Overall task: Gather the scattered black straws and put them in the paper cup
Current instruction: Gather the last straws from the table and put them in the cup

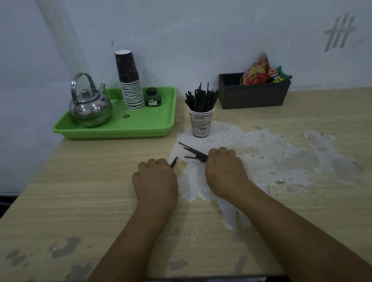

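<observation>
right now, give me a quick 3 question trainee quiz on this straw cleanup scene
1. True or false: the paper cup already holds straws.
2. What stands on the green tray besides the kettle and the cup stack?
   A. a small dark bottle
   B. a spoon
   C. a plate
3. Which hand is closed on several loose straws?

Key:
1. True
2. A, the small dark bottle
3. The right hand; only one straw tip shows at the left hand.

On the wooden table (93,199), a green plastic tray (118,128) sits at the back left corner, holding a steel kettle (90,108), a stack of paper cups (130,84) and a small ink bottle (152,97). To its right stands a white paper cup (202,123) filled with black straws (201,100); a dark plastic bin (253,96) lies along the back edge, further right. Loose black straws (193,151) lie before the cup, between the left hand (154,179) and right hand (225,171).
</observation>
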Available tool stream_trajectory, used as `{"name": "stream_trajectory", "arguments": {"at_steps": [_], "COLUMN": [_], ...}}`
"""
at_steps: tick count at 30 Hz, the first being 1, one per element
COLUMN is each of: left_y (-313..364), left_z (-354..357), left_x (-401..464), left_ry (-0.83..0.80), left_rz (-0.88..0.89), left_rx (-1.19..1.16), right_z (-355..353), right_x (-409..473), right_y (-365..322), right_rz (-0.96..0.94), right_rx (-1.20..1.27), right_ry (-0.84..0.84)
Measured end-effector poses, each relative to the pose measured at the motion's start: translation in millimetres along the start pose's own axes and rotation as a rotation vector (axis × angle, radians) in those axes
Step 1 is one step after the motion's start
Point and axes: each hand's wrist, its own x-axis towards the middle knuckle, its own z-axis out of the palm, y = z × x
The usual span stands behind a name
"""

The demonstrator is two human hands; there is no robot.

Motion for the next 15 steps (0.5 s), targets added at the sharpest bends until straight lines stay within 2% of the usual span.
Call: {"name": "stream_trajectory", "arguments": {"at_steps": [4,7,11,13,15], "left_y": [-2,-2,2,8,14], "left_z": [2,1,-9,-16,-21], "left_x": [1,7,16,21,29], "left_ry": [-0.006,0.026,0.087,0.087,0.020], "left_rz": [-0.004,-0.028,-0.076,-0.132,-0.238], "left_rx": [-0.042,-0.187,-0.686,-0.921,-1.186], "right_z": [2,-10,-19,-20,-22], "right_x": [2,6,6,3,1], "right_y": [9,15,22,25,27], "right_rz": [0.008,0.063,0.034,-0.008,-0.027], "right_rx": [0.185,0.432,0.761,0.825,0.858], "right_ry": [0.121,0.120,0.092,0.088,0.068]}}
